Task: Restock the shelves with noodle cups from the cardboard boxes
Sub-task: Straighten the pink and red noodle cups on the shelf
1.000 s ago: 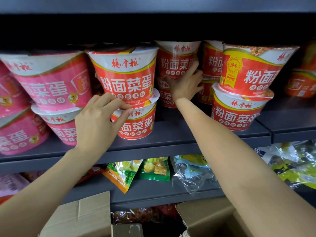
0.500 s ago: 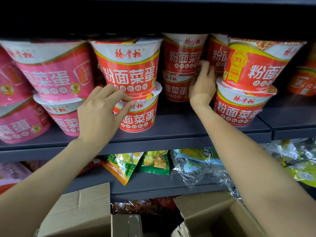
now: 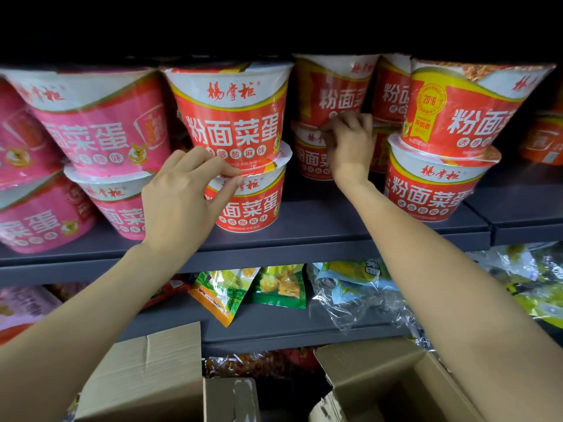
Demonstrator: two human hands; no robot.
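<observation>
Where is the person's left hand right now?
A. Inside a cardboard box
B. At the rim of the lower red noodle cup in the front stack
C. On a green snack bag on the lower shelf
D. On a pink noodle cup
B. The left hand has its fingertips at the lid edge of the lower red noodle cup, just under the upper red cup stacked on it.

Shelf's [image 3: 320,236] pretty packed: pink cups [image 3: 100,123] left, red stacks [image 3: 234,117] middle and right [image 3: 441,141]. Only real gap is the dark slot between the red stacks, with back-row cups [image 3: 332,95] blocking it deeper in.
</observation>
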